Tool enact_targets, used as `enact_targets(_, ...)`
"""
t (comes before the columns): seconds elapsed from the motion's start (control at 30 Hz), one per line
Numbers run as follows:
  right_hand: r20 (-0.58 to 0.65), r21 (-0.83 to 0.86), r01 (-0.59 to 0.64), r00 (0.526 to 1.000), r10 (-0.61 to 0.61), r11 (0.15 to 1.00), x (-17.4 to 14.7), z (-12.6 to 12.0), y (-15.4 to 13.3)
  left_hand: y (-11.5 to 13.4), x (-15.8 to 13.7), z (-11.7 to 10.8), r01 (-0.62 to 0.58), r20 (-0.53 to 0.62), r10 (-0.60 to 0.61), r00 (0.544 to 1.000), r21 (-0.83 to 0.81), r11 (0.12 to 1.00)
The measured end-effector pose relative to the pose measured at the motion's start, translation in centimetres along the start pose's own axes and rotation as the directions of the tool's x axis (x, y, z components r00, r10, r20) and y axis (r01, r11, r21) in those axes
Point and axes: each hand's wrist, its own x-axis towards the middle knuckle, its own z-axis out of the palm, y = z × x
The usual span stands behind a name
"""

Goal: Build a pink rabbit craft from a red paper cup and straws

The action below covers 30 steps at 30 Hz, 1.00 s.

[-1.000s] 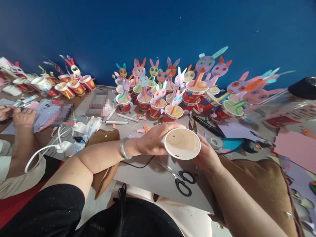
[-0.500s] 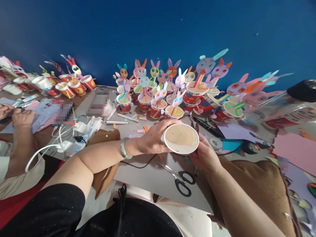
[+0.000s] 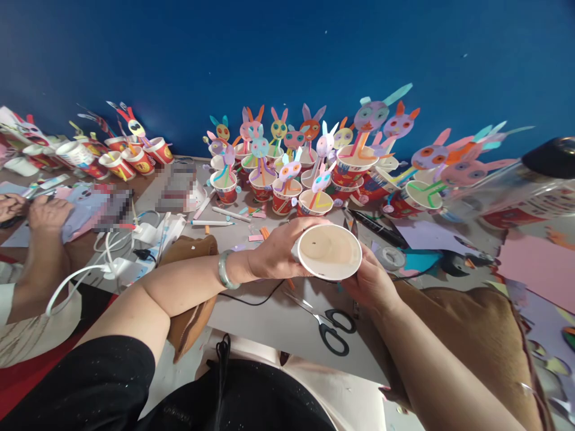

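Left hand and right hand clasp the paper cup, fingers curled round its wall. Mouth tilted toward the viewer exposes the inside. Right fingertips are hidden, probably under its base.

My table is grey, set against the blue wall. On it, nearest me — black-handled scissors, blades pointing left. Behind them, rows of red paper cups with paper rabbits on straws. White markers lie left of the cups; a black marker lies right. White cables sprawl at far left — pink paper at right.
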Motion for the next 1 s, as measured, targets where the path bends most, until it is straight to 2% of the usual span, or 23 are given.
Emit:
enact_targets(0.17, -0.005, 0.05, -0.043, 0.999, 0.043, 0.998, 0.0, 0.3, -0.2, 0.1, 0.2, 0.0, -0.042, 0.026, 0.043, 0.999, -0.044, 0.998)
enact_targets(0.33, 0.003, 0.026, 0.002, 1.0, -0.002, 1.0, -0.1, 0.1, -0.4, 0.3, 0.3, 0.0, -0.065, 0.032, 0.067, 0.997, -0.051, 0.997)
enact_targets(0.5, 0.028, 0.021, -0.01, 1.0, 0.009, 1.0, 0.0, 0.0, -0.2, 0.4, 0.2, -0.2, -0.034, 0.032, 0.036, 0.999, -0.065, 0.997)
enact_targets(0.57, 0.023, -0.002, 0.026, 0.999, -0.026, 1.0, 0.1, 0.0, 0.1, 0.3, 0.1, -0.1, -0.021, 0.007, 0.022, 1.0, -0.082, 0.996)
enact_targets(0.67, 0.005, -0.02, 0.093, 0.996, -0.093, 0.995, 0.3, -0.1, 0.6, 0.6, 0.2, 0.2, 0.098, -0.044, -0.109, 0.993, -0.201, 0.975)
enact_targets(0.77, -0.027, -0.067, 0.157, 0.987, -0.159, 0.985, 0.2, -0.4, 1.0, 1.4, 0.7, 0.5, 0.286, -0.127, -0.363, 0.923, -0.403, 0.869)
enact_targets(0.83, -0.035, -0.214, 0.243, 0.966, -0.256, 0.946, 0.0, -0.4, 1.1, 2.0, 1.3, 0.4, 0.394, -0.082, -0.526, 0.847, -0.567, 0.723)
enact_targets(0.9, -0.015, -0.406, 0.35, 0.921, -0.39, 0.844, -0.4, -0.2, 1.1, 2.4, 1.9, 0.3, 0.478, -0.055, -0.666, 0.744, -0.653, 0.587)
enact_targets(1.0, 0.039, -0.574, 0.465, 0.837, -0.545, 0.674, -0.8, 0.4, 1.0, 2.6, 2.4, 0.1, 0.546, 0.039, -0.766, 0.642, -0.725, 0.421)
